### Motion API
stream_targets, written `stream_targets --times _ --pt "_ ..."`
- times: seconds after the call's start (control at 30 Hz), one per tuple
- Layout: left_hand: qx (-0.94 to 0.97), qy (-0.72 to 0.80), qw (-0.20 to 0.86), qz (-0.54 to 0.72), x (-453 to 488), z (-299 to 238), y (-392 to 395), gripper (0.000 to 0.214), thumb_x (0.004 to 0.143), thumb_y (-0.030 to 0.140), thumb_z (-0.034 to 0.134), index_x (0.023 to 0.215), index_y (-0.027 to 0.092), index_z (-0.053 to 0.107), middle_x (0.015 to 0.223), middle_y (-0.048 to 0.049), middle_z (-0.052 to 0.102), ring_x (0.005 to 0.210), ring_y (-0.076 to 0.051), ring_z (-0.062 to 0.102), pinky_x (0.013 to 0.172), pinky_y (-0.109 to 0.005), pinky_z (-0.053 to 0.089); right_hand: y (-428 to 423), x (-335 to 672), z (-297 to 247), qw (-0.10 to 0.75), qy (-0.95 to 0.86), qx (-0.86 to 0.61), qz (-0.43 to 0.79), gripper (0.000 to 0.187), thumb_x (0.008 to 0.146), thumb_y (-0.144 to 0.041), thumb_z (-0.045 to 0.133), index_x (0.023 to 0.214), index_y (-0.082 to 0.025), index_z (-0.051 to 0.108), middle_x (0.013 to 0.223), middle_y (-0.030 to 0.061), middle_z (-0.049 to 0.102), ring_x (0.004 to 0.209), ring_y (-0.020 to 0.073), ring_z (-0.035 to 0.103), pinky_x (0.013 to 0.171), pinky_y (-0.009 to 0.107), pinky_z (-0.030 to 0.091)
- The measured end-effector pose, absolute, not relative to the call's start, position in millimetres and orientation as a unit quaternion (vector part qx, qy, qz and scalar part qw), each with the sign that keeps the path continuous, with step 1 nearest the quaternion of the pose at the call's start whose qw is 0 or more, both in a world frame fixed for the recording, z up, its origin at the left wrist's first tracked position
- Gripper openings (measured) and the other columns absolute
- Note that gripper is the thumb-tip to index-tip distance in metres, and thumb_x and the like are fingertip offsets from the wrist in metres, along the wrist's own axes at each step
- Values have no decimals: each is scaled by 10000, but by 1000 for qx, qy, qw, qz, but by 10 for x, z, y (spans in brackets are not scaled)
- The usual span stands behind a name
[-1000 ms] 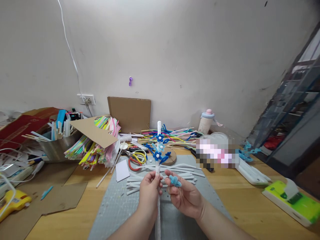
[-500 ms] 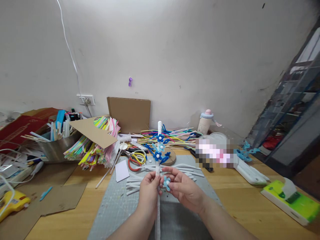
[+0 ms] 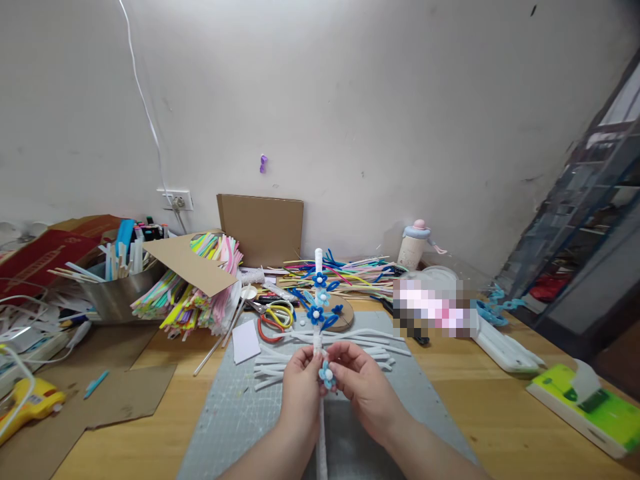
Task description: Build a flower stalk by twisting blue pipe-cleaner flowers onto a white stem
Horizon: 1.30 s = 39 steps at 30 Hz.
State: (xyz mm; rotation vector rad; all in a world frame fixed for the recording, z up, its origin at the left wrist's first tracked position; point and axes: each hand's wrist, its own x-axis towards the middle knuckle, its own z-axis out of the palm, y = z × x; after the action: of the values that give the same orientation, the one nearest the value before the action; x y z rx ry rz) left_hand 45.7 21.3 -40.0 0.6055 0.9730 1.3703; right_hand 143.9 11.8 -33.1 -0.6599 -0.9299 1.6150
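My left hand (image 3: 301, 389) is closed round a white fuzzy stick (image 3: 319, 267) that stands upright above a grey cutting mat (image 3: 235, 413). Blue pipe-cleaner flowers (image 3: 317, 299) are fixed along the stick's upper part. My right hand (image 3: 361, 381) pinches a small light-blue flower (image 3: 327, 375) and holds it against the stick just beside my left fingers. Cut white pipe-cleaner pieces (image 3: 370, 341) lie on the mat behind my hands.
Scissors (image 3: 273, 315), a cardboard box spilling coloured pipe cleaners (image 3: 200, 293) and a metal tub of sticks (image 3: 117, 283) sit left of the mat. A yellow glue gun (image 3: 27, 405) lies far left. A bottle (image 3: 413, 243), a white tray (image 3: 505, 347) and a green wipes pack (image 3: 590, 410) are right.
My right hand has carried the light-blue flower leftwards, from apart on the right to against the stick beside my left fingers. My left hand has stayed on the stick.
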Motion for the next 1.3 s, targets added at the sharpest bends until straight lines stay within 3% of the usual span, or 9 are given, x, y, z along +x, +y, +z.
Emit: stream_targets --times 0.47,0.67,0.83,1.1,1.3 --pt "242 421 622 614 452 -335 232 306 549 303 705 699 132 500 580 44 522 351 -7 346 313 -134 196 262 1540 -391 575 -226 -311 722 232 574 -130 771 750 -151 621 723 -16 608 625 64 567 589 156 481" --pt "237 403 634 616 475 -326 245 388 510 355 736 732 144 496 416 105 393 322 -5 273 314 -121 168 227 1512 -391 541 -253 -272 755 211 683 -176 712 877 -157 632 837 28 641 705 86 592 674 190 476" --pt "230 401 635 619 454 -319 254 432 485 379 748 733 148 480 469 70 485 329 -5 308 313 -119 168 194 1547 -317 483 -320 -248 776 253 733 -175 671 977 -129 626 888 61 639 725 88 588 626 166 452" --pt "234 406 630 620 447 -329 266 436 483 388 748 719 152 468 441 78 476 313 -3 310 313 -115 209 192 1605 -310 427 -379 -274 774 160 765 -203 641 883 -96 651 786 62 633 663 75 570 520 136 396" --pt "240 412 625 618 466 -347 251 397 525 386 728 745 162 486 504 55 522 351 -35 413 341 -137 294 212 1589 -345 436 -354 -267 783 137 763 -201 639 850 -95 641 750 50 612 629 73 549 488 142 379"
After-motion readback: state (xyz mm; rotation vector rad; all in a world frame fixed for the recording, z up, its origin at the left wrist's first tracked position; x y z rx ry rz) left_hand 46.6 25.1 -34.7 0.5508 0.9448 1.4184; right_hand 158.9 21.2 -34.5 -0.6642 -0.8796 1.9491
